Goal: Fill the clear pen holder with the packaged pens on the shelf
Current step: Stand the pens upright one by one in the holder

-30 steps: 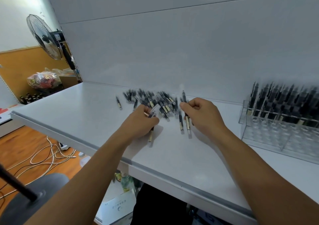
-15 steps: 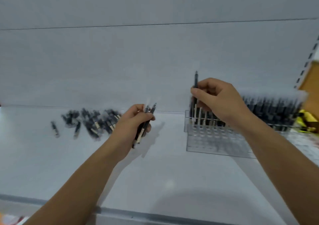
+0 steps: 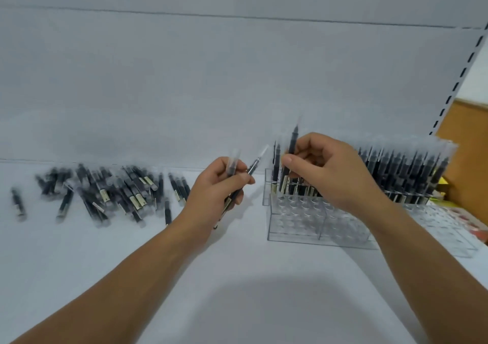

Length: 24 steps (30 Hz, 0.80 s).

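A clear pen holder (image 3: 314, 219) with rows of round holes stands on the white shelf (image 3: 237, 277), right of centre. Its back rows hold several upright black packaged pens (image 3: 401, 169); the front holes are bare. My right hand (image 3: 324, 172) pinches one black packaged pen (image 3: 292, 143) upright over the holder's left back corner. My left hand (image 3: 216, 187), just left of the holder, grips two packaged pens (image 3: 254, 165) that point up and to the right. A loose pile of packaged pens (image 3: 111, 190) lies on the shelf at the left.
The shelf's grey back panel rises right behind the pile and the holder. A slotted upright (image 3: 459, 76) marks the shelf's right end, with a brown board and yellow and red items (image 3: 475, 219) beyond it.
The view swung right from the pile to the holder. Both hands left the pile carrying pens, and my right hand brought its pen over the holder's left back corner.
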Motion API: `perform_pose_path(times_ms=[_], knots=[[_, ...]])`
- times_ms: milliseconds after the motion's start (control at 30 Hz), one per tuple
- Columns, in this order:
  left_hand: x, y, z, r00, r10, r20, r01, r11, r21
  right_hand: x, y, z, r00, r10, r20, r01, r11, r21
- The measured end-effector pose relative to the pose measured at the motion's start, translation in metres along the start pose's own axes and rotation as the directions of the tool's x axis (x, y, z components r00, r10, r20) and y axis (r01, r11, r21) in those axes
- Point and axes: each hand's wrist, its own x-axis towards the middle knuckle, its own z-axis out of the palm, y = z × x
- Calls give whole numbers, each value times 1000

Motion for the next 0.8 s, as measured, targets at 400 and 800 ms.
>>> perform_pose_path(times_ms=[400,800], knots=[[0,-4,2,998,39,46,-38,999,-15,-9,5,1,999,-7,-54,6,1000,-15],[-1,-3,3,998,32,60,-32,999,-5,-8,13,9,985,118,128,-79,958,-276]])
